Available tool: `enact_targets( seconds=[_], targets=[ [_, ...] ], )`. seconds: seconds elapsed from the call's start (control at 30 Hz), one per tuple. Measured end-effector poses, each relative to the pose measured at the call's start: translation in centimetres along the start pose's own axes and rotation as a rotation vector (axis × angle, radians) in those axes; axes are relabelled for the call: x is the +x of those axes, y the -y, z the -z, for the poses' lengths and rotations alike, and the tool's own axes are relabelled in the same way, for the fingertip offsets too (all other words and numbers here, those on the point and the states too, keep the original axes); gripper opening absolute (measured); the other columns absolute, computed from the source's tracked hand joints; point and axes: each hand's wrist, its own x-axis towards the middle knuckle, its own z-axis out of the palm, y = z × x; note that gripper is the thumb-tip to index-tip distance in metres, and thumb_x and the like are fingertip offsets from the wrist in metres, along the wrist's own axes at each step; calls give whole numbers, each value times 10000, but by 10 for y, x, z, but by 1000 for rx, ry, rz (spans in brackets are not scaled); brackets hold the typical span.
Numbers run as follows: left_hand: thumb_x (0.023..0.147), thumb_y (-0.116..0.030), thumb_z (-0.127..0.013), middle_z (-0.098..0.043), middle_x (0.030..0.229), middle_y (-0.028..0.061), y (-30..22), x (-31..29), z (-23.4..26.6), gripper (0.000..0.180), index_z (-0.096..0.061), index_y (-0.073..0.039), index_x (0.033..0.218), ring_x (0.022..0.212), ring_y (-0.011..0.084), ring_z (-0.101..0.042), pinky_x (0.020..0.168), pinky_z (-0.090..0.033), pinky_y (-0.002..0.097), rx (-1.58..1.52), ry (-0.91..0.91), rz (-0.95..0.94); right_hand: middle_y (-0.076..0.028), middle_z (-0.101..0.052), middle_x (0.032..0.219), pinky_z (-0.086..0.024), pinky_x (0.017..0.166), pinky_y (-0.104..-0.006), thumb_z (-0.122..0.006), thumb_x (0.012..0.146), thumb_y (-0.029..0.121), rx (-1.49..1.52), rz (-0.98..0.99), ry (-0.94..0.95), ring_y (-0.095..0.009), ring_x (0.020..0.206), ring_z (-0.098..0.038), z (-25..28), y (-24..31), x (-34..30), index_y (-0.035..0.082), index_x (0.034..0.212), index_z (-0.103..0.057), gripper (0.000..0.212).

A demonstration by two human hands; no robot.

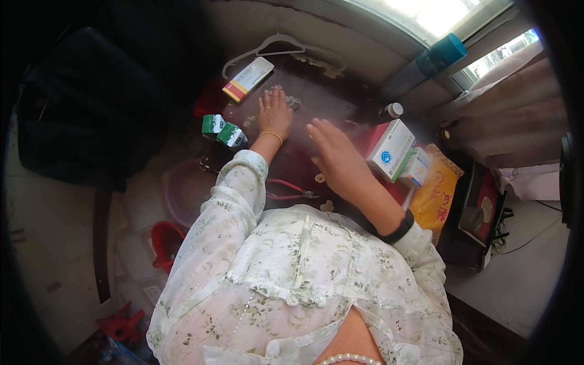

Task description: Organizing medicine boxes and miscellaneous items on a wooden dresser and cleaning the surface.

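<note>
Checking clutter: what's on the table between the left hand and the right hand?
Head view: only bare dark tabletop shows between the left hand and the right hand; no object there.

Green boxes [222,130] left; white-blue carton [390,149] right.

- You get your light from the window [438,15] at the upper right; its panes are blown out to plain white.
- That daylight washes the dark table [328,100] with a pale, hazy glare near its far edge.
- Your right hand [337,155] is soft with motion blur, while your left hand [275,112] reads sharper.
- The left side of your view falls into deep shadow; the dark shape there shows almost no detail.
- Your fisheye lens rings the frame with a black vignette and bends straight edges near the rim.
- Your pale blouse [292,267] is evenly lit, and its print is easy to read.
</note>
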Motion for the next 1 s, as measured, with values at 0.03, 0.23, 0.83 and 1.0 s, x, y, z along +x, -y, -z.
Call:
enact_targets(
  seconds=[0.03, 0.23, 0.83, 1.0],
  targets=[
    [960, -307, -516, -274, 1610, 127, -8, -9, 5, 620, -380, -21, 1493, 1480, 362, -248, 1211, -175, 501, -34, 20, -37, -198, -418, 1494, -307, 1161, -470, -656, 852, 82, 2, 2, -4, -362, 1402, -388, -14, -1, 7, 18, 1465, -391, 670],
    [967, -361, -448, -254, 1624, 107, -32, -79, 29, 636, -349, -62, 1519, 1486, 358, -240, 1197, -168, 546, 138, 147, -327, -240, -371, 1510, -304, 1165, -449, -544, 894, 18, 75, -84, -105, -385, 1416, -357, -110, -27, 18, -13, 1477, -340, 619],
    [794, -224, -752, -563, 1328, 96, -16, -207, 106, 546, -596, -84, 1298, 1271, 260, -515, 1095, -358, 437, -253, 119, -458, -118, -381, 1559, -314, 1143, -501, -598, 877, 166, -239, -15, 126, -401, 1427, -349, -135, -28, -6, 134, 1449, -476, 585],
    [883, -178, -589, -565, 1349, 49, -15, -212, 84, 413, -609, -121, 1291, 1299, 240, -504, 1097, -344, 470, -78, 4, -489, -154, -354, 1563, -305, 1153, -496, -590, 897, 193, -331, -73, 188, -415, 1427, -343, -140, -30, -18, 84, 1459, -448, 591]
  ],
)
